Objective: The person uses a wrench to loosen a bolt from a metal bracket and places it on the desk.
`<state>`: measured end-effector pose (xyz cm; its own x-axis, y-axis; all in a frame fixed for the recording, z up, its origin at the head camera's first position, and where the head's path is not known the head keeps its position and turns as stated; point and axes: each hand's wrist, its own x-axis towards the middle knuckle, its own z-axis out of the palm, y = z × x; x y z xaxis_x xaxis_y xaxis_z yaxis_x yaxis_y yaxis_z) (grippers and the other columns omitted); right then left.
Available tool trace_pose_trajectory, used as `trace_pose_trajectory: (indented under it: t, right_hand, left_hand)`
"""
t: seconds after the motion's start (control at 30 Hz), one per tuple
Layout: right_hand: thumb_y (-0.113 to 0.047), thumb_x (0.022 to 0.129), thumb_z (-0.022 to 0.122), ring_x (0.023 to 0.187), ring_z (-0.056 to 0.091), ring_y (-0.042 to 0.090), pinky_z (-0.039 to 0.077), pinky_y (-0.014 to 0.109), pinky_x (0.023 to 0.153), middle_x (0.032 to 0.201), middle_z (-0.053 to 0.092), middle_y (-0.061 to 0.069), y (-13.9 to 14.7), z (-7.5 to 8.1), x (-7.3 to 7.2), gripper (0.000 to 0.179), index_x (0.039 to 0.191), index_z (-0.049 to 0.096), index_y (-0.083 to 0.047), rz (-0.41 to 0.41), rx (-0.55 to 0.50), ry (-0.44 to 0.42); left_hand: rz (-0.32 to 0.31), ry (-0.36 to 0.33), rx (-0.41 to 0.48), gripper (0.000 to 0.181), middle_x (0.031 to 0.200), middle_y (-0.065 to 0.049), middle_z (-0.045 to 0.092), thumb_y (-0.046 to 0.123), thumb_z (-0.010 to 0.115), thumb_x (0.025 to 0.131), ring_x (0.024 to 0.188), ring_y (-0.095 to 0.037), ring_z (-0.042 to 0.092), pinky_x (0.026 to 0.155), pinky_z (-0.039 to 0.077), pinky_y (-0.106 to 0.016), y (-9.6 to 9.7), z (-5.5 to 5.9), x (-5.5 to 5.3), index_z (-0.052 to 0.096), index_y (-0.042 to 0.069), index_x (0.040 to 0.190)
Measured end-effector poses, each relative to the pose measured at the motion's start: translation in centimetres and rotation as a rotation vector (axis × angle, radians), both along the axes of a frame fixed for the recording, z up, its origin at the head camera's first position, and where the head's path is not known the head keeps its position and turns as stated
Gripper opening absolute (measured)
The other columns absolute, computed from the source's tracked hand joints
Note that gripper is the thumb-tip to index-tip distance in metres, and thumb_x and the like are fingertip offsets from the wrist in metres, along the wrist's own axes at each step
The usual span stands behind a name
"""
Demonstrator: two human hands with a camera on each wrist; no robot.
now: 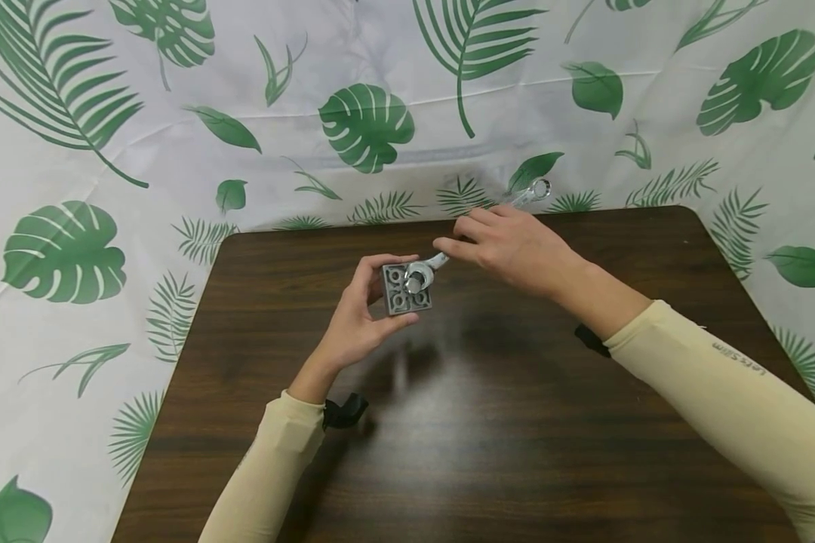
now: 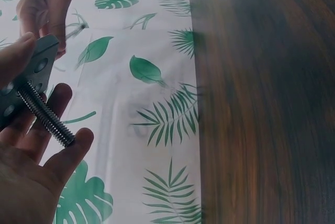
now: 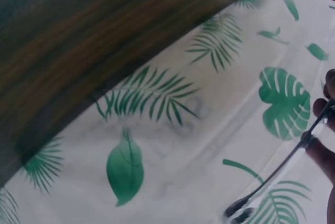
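Note:
My left hand [image 1: 360,317] grips a square grey metal block [image 1: 398,303] by its edges, above the table. Round recesses mark the block's face. A bolt passes through it; the bolt's head [image 1: 414,283] shows in the head view, and its threaded shank [image 2: 46,113] sticks out behind in the left wrist view. My right hand [image 1: 509,245] holds a shiny double-ended wrench [image 1: 440,260] between thumb and fingers. One wrench end sits at the bolt head; the other, a ring, points up and right. In the right wrist view the wrench [image 3: 282,164] slants past the fingers.
A dark wood-grain table [image 1: 489,452] lies beneath both hands. Behind it and along its sides hangs a white cloth [image 1: 278,173] printed with green leaves. A black wrist-camera mount [image 1: 345,411] juts from the left wrist.

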<state>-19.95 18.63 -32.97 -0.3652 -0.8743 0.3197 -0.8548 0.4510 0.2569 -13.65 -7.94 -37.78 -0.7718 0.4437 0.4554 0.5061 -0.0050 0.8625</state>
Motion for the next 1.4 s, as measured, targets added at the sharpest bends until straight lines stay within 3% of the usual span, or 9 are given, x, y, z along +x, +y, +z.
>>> trace_pose_trajectory:
  t: [0.17, 0.3, 0.47, 0.57, 0.7, 0.83, 1.07, 1.23, 1.4]
  right_hand:
    - [0.008, 0.080, 0.073, 0.084, 0.054, 0.027, 0.046, 0.038, 0.060, 0.096, 0.055, 0.009, 0.6, -0.9, 0.8, 0.057, 0.131, 0.061, -0.013, -0.119, -0.051, -0.056]
    - [0.007, 0.082, 0.069, 0.068, 0.049, 0.020, 0.040, 0.034, 0.050, 0.086, 0.054, 0.003, 1.0, -1.7, 1.9, 0.048, 0.126, 0.064, -0.011, -0.236, -0.166, -0.171]
    - [-0.012, 0.089, 0.073, 0.064, 0.054, 0.015, 0.042, 0.035, 0.053, 0.086, 0.062, -0.001, 1.2, -2.7, 3.4, 0.033, 0.122, 0.067, -0.010, -0.453, -0.305, -0.455]
    - [-0.016, 0.091, 0.072, 0.067, 0.059, 0.016, 0.046, 0.037, 0.058, 0.086, 0.067, 0.001, 1.5, -3.6, 4.0, 0.031, 0.121, 0.068, -0.009, -0.586, -0.385, -0.668]
    - [-0.017, 0.093, 0.069, 0.065, 0.059, 0.018, 0.047, 0.035, 0.057, 0.082, 0.068, 0.005, 2.1, -5.6, 4.6, 0.024, 0.115, 0.069, -0.008, -0.701, -0.475, -0.851]
    - [-0.015, 0.093, 0.067, 0.064, 0.056, 0.019, 0.046, 0.034, 0.057, 0.084, 0.065, 0.007, 3.1, -8.3, 5.5, 0.023, 0.113, 0.069, -0.003, -0.774, -0.564, -0.922]
    - [-0.009, 0.094, 0.064, 0.057, 0.061, 0.018, 0.050, 0.032, 0.051, 0.077, 0.066, 0.010, 4.9, -12.5, 7.2, 0.023, 0.111, 0.066, 0.006, -0.882, -0.706, -1.027]
    - [-0.005, 0.095, 0.059, 0.055, 0.063, 0.022, 0.052, 0.032, 0.049, 0.074, 0.066, 0.011, 5.7, -14.1, 7.8, 0.025, 0.114, 0.063, 0.011, -0.903, -0.760, -1.096]
    - [-0.005, 0.095, 0.058, 0.054, 0.062, 0.019, 0.051, 0.032, 0.048, 0.075, 0.067, 0.012, 6.1, -15.0, 8.2, 0.027, 0.116, 0.063, 0.012, -0.904, -0.762, -1.109]
  left_hand:
    - [0.033, -0.009, -0.006, 0.071, 0.140, -0.020, 0.050, -0.017, 0.075, 0.075, 0.112, -0.033, 0.058, 0.091, 0.049, -0.036, -0.2, -0.3, 0.0, 0.037, -0.007, 0.134]
    - [0.028, -0.024, 0.029, 0.070, 0.141, -0.021, 0.049, -0.018, 0.074, 0.076, 0.113, -0.034, 0.058, 0.089, 0.051, -0.036, -0.4, -0.6, 0.0, 0.036, -0.008, 0.134]
    - [0.054, -0.026, 0.060, 0.069, 0.143, -0.022, 0.048, -0.018, 0.072, 0.077, 0.112, -0.033, 0.059, 0.086, 0.052, -0.033, -0.6, -0.7, 0.1, 0.035, -0.008, 0.135]
    - [0.079, -0.024, 0.052, 0.070, 0.142, -0.021, 0.049, -0.018, 0.073, 0.077, 0.110, -0.031, 0.060, 0.085, 0.052, -0.032, -0.7, -0.7, 0.2, 0.035, -0.008, 0.135]
    - [0.087, -0.024, 0.051, 0.070, 0.143, -0.020, 0.049, -0.018, 0.073, 0.077, 0.111, -0.030, 0.060, 0.086, 0.051, -0.032, -0.9, -0.9, 0.1, 0.035, -0.008, 0.135]
    - [0.084, -0.022, 0.060, 0.070, 0.143, -0.019, 0.049, -0.018, 0.073, 0.077, 0.111, -0.031, 0.060, 0.087, 0.050, -0.032, -1.0, -1.6, -0.1, 0.035, -0.007, 0.136]
    - [0.082, -0.020, 0.059, 0.074, 0.145, -0.003, 0.050, -0.013, 0.075, 0.078, 0.112, -0.025, 0.060, 0.086, 0.051, -0.034, -1.3, -4.0, -1.2, 0.038, 0.005, 0.139]
    - [0.089, -0.021, 0.056, 0.073, 0.144, -0.005, 0.051, -0.012, 0.076, 0.078, 0.111, -0.025, 0.060, 0.087, 0.051, -0.034, -1.2, -3.8, -1.0, 0.038, 0.005, 0.138]
    - [0.090, -0.029, 0.055, 0.071, 0.143, -0.013, 0.050, -0.016, 0.074, 0.077, 0.110, -0.028, 0.060, 0.087, 0.050, -0.032, -0.8, -2.6, -0.4, 0.037, -0.003, 0.136]
